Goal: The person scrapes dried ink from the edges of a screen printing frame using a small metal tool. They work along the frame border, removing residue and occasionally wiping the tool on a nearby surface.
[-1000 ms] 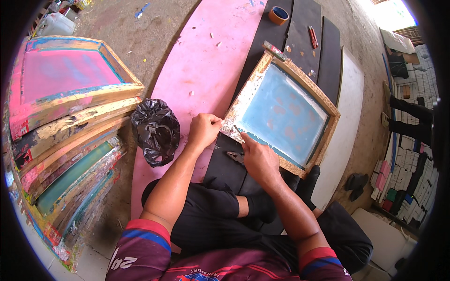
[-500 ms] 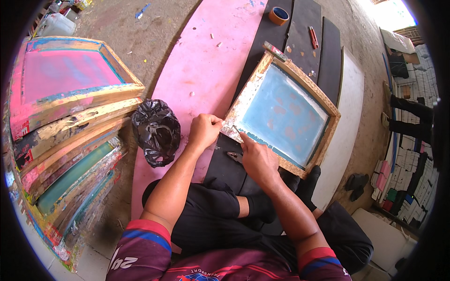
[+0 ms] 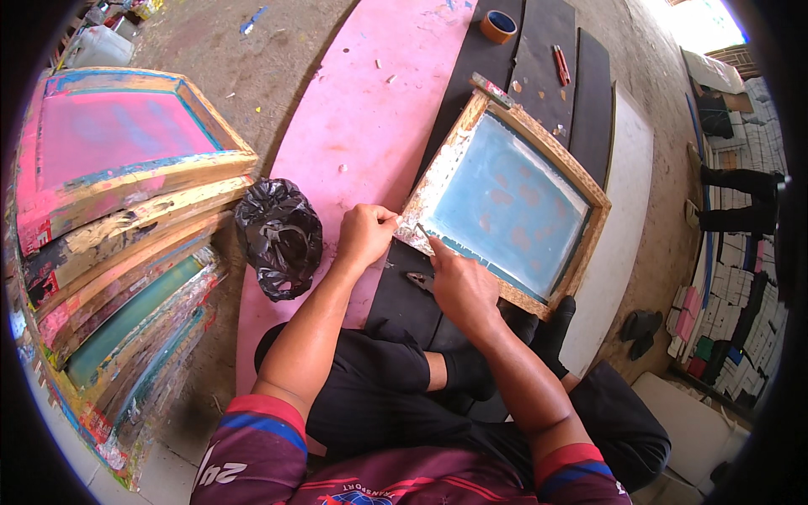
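A wooden screen-printing frame (image 3: pixel 551 148) with blue mesh (image 3: pixel 515 181) lies tilted in front of me, its near right corner by my dark-socked foot. At its near left corner my left hand (image 3: pixel 368 236) is closed in a pinch against the wood; what its fingertips hold is too small to make out. My right hand (image 3: pixel 465 284) grips a thin dark tool (image 3: pixel 422 229), index finger stretched along it, its tip on the pale, flaking near left corner. Most of the tool is hidden by the hand. Between my hands, a pair of pliers (image 3: pixel 418 281) lies on the black board.
A black plastic bag (image 3: pixel 280 244) sits on the pink board (image 3: pixel 370 109) to my left. Beyond it stand several stacked, paint-stained frames (image 3: pixel 126 187). Farther off lie a tape roll (image 3: pixel 497 29) and a red cutter (image 3: pixel 562 67). Another person's dark-trousered legs (image 3: pixel 741 220) show at right.
Both hands and the frame stay nearly where they were, the tool's tip still at the same corner. The other person's legs at the far right have shifted slightly.
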Demonstrator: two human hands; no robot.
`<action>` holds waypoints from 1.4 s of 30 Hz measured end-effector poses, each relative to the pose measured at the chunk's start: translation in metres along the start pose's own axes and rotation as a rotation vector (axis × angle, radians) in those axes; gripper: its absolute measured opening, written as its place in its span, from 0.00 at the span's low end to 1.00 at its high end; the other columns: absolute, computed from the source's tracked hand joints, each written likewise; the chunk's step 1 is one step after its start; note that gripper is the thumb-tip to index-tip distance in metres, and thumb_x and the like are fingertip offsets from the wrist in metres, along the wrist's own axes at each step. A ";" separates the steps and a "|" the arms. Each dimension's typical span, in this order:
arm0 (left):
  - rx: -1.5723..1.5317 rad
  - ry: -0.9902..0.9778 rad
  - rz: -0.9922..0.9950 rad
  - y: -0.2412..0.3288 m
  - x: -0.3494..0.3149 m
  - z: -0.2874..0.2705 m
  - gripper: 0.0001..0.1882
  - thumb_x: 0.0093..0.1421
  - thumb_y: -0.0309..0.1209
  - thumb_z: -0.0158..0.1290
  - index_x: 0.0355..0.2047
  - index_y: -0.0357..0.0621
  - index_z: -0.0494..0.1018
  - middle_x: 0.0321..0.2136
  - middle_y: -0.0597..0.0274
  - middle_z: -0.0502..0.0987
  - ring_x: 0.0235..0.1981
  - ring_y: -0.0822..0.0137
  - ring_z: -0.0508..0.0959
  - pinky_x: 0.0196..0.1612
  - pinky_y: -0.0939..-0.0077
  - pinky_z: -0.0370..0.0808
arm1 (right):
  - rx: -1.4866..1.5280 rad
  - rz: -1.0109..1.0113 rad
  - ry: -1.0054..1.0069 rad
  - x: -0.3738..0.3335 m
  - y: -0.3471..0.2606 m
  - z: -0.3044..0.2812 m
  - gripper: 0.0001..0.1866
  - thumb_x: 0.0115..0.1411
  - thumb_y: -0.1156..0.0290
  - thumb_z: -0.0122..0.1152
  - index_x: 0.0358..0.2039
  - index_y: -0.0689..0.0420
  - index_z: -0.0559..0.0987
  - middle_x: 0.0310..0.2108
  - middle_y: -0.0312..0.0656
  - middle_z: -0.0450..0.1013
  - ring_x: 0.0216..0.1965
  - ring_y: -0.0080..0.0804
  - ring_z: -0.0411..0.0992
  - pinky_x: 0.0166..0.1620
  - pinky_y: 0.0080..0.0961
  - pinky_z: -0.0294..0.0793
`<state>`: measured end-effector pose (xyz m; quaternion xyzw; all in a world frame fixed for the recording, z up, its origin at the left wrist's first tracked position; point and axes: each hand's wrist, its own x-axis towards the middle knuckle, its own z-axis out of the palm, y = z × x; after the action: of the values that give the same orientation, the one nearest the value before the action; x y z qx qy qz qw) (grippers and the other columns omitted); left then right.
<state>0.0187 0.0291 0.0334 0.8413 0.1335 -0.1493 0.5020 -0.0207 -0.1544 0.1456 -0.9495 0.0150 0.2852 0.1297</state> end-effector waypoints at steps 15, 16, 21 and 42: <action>-0.051 0.002 0.002 0.001 -0.002 0.000 0.10 0.62 0.33 0.66 0.37 0.39 0.89 0.32 0.47 0.88 0.34 0.55 0.89 0.41 0.62 0.83 | 0.521 -0.038 0.054 0.015 0.028 0.028 0.22 0.72 0.64 0.61 0.65 0.46 0.81 0.33 0.60 0.81 0.38 0.67 0.80 0.43 0.52 0.79; -0.046 0.002 0.006 0.001 -0.001 0.000 0.10 0.62 0.33 0.66 0.37 0.39 0.89 0.32 0.47 0.88 0.34 0.55 0.89 0.41 0.62 0.83 | 0.408 -0.066 0.076 0.015 0.032 0.033 0.22 0.72 0.64 0.61 0.65 0.45 0.81 0.32 0.60 0.81 0.36 0.65 0.81 0.42 0.51 0.79; -0.035 -0.003 0.009 0.001 -0.002 -0.001 0.12 0.63 0.32 0.66 0.40 0.35 0.88 0.32 0.48 0.89 0.32 0.63 0.88 0.40 0.66 0.81 | 0.261 -0.145 0.174 0.011 0.036 0.049 0.23 0.72 0.65 0.62 0.67 0.43 0.79 0.29 0.61 0.80 0.32 0.56 0.83 0.39 0.47 0.79; -0.003 -0.031 0.004 -0.001 0.002 -0.003 0.11 0.63 0.33 0.66 0.40 0.37 0.88 0.33 0.49 0.89 0.33 0.62 0.88 0.41 0.67 0.82 | 0.079 -0.393 0.299 0.023 0.067 0.068 0.23 0.77 0.62 0.60 0.69 0.52 0.77 0.29 0.34 0.79 0.23 0.18 0.70 0.29 0.24 0.72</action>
<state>0.0203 0.0327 0.0334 0.8385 0.1243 -0.1609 0.5056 -0.0446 -0.2008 0.0622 -0.9601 -0.1400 0.1099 0.2159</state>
